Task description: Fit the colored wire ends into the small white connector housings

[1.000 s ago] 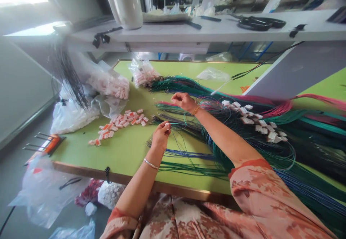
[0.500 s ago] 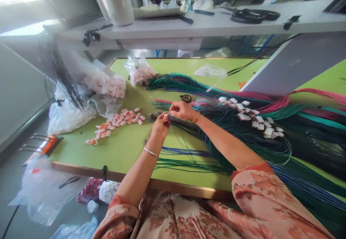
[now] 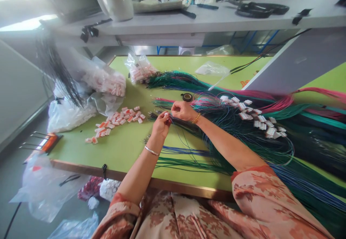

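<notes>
My left hand [image 3: 161, 124] pinches a small white connector housing, mostly covered by the fingertips. Just to its right, my right hand [image 3: 184, 111] is closed, thumb and forefinger together on a thin wire [image 3: 180, 131] that meets the housing. Both hands are above a bundle of dark wires [image 3: 186, 124] with crimped ends facing left. Loose white-and-orange connector housings [image 3: 125, 116] are piled left of my left hand. Beyond my right wrist, several white connectors [image 3: 259, 119] fitted on wires rest on the wire heap.
A roll of black tape [image 3: 187, 97] is behind my right hand. Clear bags of housings [image 3: 139, 67] stand at the back left. An orange rack with metal prongs [image 3: 50, 142] sits at the left corner. A grey shelf [image 3: 167, 25] spans the back; its slanted support [image 3: 286, 64] stands on the right.
My hands have come slightly closer together at the housing. The view has shifted a little; the piles and bundles look unchanged.
</notes>
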Action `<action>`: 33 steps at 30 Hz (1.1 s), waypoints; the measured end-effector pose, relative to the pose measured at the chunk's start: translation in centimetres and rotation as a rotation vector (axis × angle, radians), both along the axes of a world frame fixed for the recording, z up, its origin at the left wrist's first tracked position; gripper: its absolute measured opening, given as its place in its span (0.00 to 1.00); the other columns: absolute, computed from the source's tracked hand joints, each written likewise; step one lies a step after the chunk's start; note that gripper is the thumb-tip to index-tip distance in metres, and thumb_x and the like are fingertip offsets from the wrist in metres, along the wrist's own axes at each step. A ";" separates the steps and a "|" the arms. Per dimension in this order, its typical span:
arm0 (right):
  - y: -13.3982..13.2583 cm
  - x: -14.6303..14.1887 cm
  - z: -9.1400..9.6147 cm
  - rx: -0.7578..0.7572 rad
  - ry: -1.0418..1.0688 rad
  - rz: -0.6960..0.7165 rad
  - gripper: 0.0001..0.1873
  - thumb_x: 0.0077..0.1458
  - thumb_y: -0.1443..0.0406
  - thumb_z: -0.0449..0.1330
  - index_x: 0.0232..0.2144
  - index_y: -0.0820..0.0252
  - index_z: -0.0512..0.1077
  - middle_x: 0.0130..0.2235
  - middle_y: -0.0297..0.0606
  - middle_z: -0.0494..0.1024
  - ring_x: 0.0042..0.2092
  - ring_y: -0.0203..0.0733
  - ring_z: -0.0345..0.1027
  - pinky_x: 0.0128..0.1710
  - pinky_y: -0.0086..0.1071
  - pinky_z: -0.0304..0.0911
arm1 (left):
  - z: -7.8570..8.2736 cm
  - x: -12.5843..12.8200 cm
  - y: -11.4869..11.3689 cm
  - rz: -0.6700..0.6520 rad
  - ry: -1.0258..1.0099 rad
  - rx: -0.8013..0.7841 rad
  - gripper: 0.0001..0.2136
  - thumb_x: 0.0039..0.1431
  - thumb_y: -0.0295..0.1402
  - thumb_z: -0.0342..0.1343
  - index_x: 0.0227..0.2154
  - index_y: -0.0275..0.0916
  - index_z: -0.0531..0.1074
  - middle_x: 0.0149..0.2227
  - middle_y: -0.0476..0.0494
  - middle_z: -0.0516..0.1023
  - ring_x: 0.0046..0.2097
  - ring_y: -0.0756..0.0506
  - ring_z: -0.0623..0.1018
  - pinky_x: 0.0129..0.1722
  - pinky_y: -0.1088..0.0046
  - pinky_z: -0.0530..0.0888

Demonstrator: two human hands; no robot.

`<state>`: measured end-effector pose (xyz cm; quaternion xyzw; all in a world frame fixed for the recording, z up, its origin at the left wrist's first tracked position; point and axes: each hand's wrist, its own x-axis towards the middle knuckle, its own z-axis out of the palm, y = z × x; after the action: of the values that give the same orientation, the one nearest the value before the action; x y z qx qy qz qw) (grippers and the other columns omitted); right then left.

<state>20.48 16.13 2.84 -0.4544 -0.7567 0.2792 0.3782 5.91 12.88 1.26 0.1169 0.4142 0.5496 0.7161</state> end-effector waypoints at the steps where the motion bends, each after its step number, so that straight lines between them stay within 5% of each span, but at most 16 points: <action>1: 0.0 0.0 -0.1 0.004 0.002 -0.005 0.04 0.43 0.66 0.57 0.22 0.62 0.70 0.26 0.36 0.74 0.28 0.34 0.64 0.30 0.28 0.60 | 0.0 0.0 0.0 -0.001 0.002 0.006 0.09 0.48 0.18 0.60 0.31 0.37 0.71 0.27 0.51 0.74 0.27 0.55 0.72 0.31 0.80 0.70; 20: 0.1 -0.2 -1.0 0.033 -0.045 0.118 0.04 0.47 0.67 0.58 0.26 0.63 0.72 0.28 0.35 0.74 0.27 0.33 0.62 0.28 0.27 0.57 | -0.3 0.2 -0.2 0.072 0.228 0.016 0.11 0.36 0.22 0.66 0.26 0.34 0.73 0.23 0.50 0.74 0.26 0.54 0.73 0.33 0.74 0.71; 33: -0.3 -0.7 -1.5 0.134 -0.352 0.078 0.05 0.49 0.70 0.55 0.28 0.62 0.72 0.30 0.39 0.74 0.30 0.37 0.64 0.32 0.30 0.57 | 0.2 -0.1 -0.3 0.074 0.383 -0.014 0.10 0.34 0.23 0.66 0.23 0.34 0.72 0.20 0.50 0.72 0.24 0.54 0.71 0.29 0.74 0.69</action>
<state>19.80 15.84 1.35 -0.4402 -0.8452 0.1588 0.2582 5.78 12.56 1.45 0.1993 0.5507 0.5403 0.6042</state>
